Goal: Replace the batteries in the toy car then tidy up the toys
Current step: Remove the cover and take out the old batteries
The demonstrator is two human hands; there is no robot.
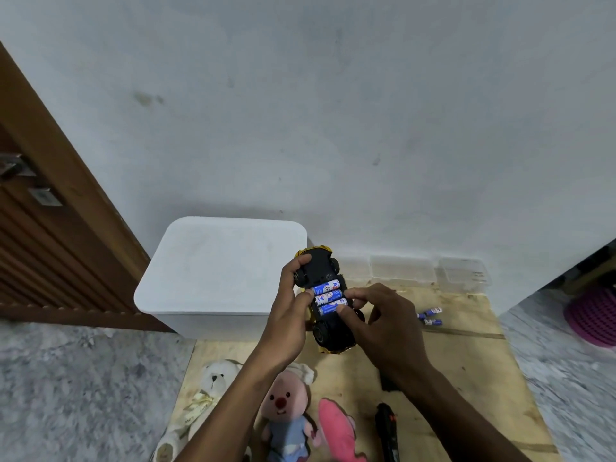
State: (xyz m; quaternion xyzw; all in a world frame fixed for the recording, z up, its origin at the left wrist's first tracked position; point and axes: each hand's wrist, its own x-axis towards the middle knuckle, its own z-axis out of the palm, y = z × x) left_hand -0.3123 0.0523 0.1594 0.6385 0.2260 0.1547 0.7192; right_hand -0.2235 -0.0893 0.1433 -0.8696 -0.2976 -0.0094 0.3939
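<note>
Toy car [328,301], black with yellow edges, is held upside down in the air above a plywood board [466,355] on the floor, in front of a white lidded bin [220,271]. Its open bay shows blue batteries [328,297] lying side by side; their exact number is hard to make out. The left hand [293,301] is closed around the car's left side, fingers curled over a front wheel. The right hand [383,321] pinches at the batteries with thumb and fingertips, covering their right ends. Loose blue batteries [431,316] lie well apart on the board. A white teddy [213,381], a pink-faced plush [286,415] and a pink plush [336,428] lie near the bottom edge, partly cut off. A black tool [386,431] beside them is half hidden by the right forearm.
</note>
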